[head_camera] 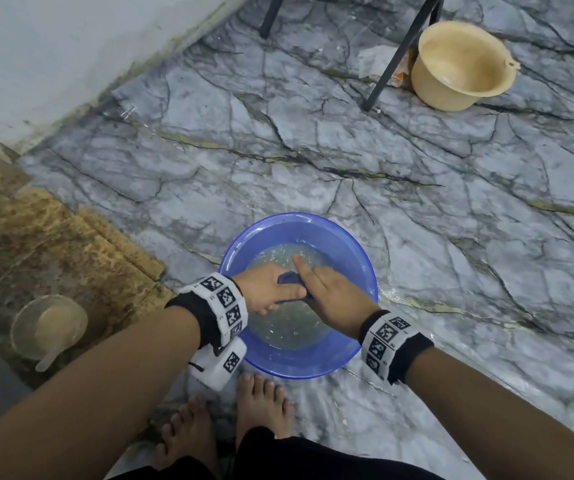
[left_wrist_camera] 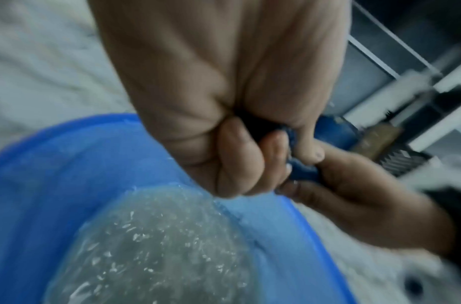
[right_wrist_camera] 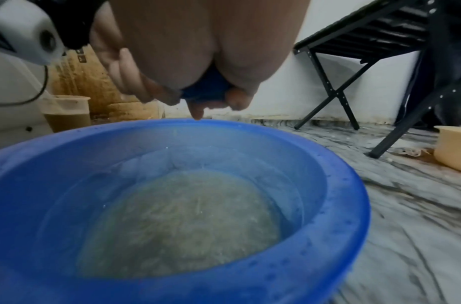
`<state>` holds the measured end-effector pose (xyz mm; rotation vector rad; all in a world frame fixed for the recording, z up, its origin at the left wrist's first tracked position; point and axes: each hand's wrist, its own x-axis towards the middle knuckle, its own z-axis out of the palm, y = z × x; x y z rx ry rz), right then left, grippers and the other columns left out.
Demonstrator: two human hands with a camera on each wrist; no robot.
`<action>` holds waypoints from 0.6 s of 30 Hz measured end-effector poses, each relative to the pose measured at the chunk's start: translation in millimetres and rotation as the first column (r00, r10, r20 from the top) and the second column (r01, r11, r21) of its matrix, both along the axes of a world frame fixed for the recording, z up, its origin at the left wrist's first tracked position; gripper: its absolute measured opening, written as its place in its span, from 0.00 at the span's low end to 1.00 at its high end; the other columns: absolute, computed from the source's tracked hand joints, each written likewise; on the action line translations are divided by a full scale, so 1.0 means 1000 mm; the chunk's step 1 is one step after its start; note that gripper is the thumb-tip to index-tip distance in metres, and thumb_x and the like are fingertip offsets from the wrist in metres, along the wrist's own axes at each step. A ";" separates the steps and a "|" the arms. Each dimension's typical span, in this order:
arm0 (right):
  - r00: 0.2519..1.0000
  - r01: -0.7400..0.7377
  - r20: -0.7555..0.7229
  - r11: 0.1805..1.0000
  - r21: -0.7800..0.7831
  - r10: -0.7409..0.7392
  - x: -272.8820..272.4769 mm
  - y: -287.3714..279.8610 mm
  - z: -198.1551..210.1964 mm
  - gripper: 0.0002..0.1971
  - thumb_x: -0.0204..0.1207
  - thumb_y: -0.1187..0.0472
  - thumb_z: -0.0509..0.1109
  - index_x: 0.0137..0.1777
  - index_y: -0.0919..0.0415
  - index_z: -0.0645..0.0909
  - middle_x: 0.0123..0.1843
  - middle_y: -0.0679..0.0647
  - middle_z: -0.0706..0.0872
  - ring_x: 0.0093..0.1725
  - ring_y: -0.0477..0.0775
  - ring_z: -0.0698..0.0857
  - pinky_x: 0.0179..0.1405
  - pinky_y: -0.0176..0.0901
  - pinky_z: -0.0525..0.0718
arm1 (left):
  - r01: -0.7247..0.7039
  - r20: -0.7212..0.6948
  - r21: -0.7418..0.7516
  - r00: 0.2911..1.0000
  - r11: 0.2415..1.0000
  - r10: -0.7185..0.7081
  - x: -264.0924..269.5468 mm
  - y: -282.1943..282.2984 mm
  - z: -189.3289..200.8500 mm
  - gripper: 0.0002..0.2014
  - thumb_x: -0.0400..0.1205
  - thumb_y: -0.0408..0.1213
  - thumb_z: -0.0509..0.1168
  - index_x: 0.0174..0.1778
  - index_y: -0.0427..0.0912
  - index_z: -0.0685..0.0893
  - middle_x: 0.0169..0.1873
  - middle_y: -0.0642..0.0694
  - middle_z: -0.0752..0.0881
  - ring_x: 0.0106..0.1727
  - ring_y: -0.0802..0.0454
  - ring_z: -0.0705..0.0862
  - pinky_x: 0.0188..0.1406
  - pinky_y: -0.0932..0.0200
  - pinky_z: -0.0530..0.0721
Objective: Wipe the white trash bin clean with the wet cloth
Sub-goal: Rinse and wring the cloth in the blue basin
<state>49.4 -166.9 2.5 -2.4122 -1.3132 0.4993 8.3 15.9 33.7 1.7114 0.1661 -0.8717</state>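
**Wringing the cloth over the basin**

Both hands work above the blue basin [head_camera: 358, 258], which holds cloudy water. The left hand [head_camera: 268, 289] is clenched round one end of the dark blue cloth [head_camera: 289, 278]; the right hand [head_camera: 334, 296] grasps the other end, its index finger stretched out. This looks like wringing, so the wiping itself is not yet begun. No white bin shows in any view; a tan tub [head_camera: 458, 64] stands well apart by a black stand. Next, I judge, the squeezed cloth must be carried to the bin, wherever it is.
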 end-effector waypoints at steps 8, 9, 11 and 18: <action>0.875 0.078 -0.447 0.964 -0.253 -0.188 0.016 0.003 0.031 0.35 0.83 0.48 0.62 0.85 0.54 0.50 0.72 0.53 0.81 0.71 0.54 0.78 0.72 0.45 0.73 | 0.101 0.385 0.418 0.880 0.903 -0.277 -0.004 0.005 0.001 0.14 0.83 0.44 0.65 0.61 0.44 0.85 0.50 0.45 0.88 0.47 0.49 0.81 0.45 0.64 0.68; 0.852 0.080 -0.482 0.962 -0.262 -0.203 0.017 0.003 0.033 0.34 0.82 0.47 0.63 0.84 0.53 0.53 0.71 0.50 0.81 0.72 0.52 0.78 0.72 0.44 0.73 | 0.120 0.408 0.441 0.856 0.889 -0.318 -0.005 0.006 -0.001 0.16 0.84 0.46 0.64 0.65 0.44 0.83 0.54 0.44 0.88 0.52 0.47 0.83 0.49 0.63 0.70; 0.799 0.093 -0.565 0.970 -0.224 -0.207 0.018 0.003 0.037 0.29 0.81 0.46 0.65 0.80 0.47 0.62 0.68 0.44 0.84 0.68 0.46 0.81 0.71 0.43 0.75 | 0.158 0.416 0.481 0.824 0.862 -0.383 -0.005 0.009 -0.001 0.21 0.84 0.48 0.61 0.72 0.46 0.78 0.61 0.43 0.86 0.62 0.44 0.82 0.58 0.58 0.73; 0.523 0.173 -0.809 0.963 -0.207 -0.268 0.016 0.003 0.048 0.16 0.81 0.51 0.67 0.68 0.48 0.77 0.29 0.41 0.78 0.24 0.39 0.73 0.25 0.33 0.73 | 0.225 0.366 0.579 0.787 0.784 -0.496 -0.006 0.008 0.002 0.24 0.85 0.52 0.56 0.78 0.51 0.71 0.69 0.48 0.80 0.68 0.48 0.78 0.65 0.58 0.72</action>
